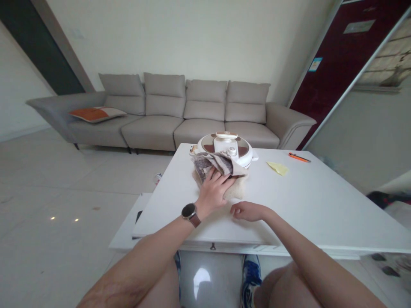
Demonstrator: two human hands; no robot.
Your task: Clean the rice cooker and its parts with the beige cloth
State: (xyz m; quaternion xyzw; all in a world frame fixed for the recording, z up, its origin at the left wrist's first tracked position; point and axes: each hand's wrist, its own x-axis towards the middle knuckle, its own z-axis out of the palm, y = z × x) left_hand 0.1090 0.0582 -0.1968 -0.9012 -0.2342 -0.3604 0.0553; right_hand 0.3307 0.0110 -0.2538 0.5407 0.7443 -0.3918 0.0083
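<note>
The bunched cloth (217, 161) lies under and beyond the left hand (212, 191).

The tabletop (324, 209) was white and flat, with a little dark knob (212, 246) on its front at 7 o'clock. Near 11 o'clock sat a round white machine (226, 148). A crumpled cloth (205, 164) lay just in front of it, around 10 o'clock. A thin yellow piece (278, 168) lay at 1 o'clock, and a long orange tool (298, 158) at 2 o'clock.
</note>
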